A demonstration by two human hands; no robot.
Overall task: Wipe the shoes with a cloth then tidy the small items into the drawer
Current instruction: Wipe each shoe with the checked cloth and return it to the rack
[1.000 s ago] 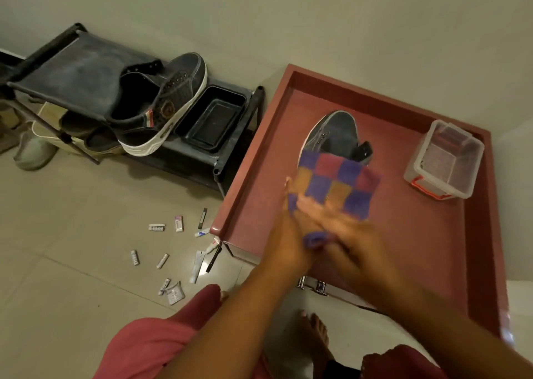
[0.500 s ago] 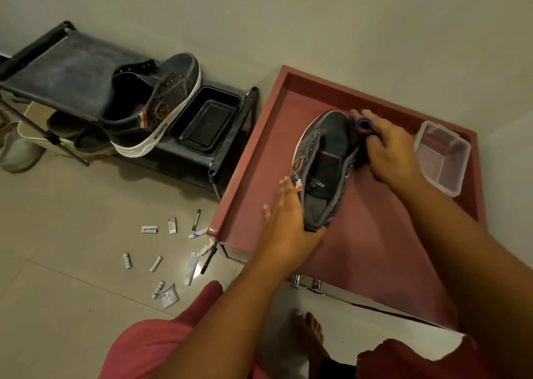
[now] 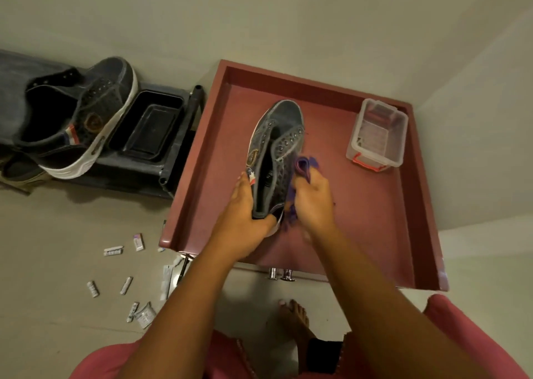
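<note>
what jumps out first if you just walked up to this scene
The grey shoe on the red tray-like top, gripped at its heel by the left hand while the right hand rubs a purple cloth along its side. Next, its mate on the dark rack, and small items scattered on the floor.

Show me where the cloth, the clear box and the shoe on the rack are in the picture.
cloth [image 3: 305, 166], head view, on the purple fold sticking up above the right hand.
clear box [image 3: 376, 136], head view, on its see-through bottom.
shoe on the rack [image 3: 95, 113], head view, on its grey side by the eyelets.
</note>
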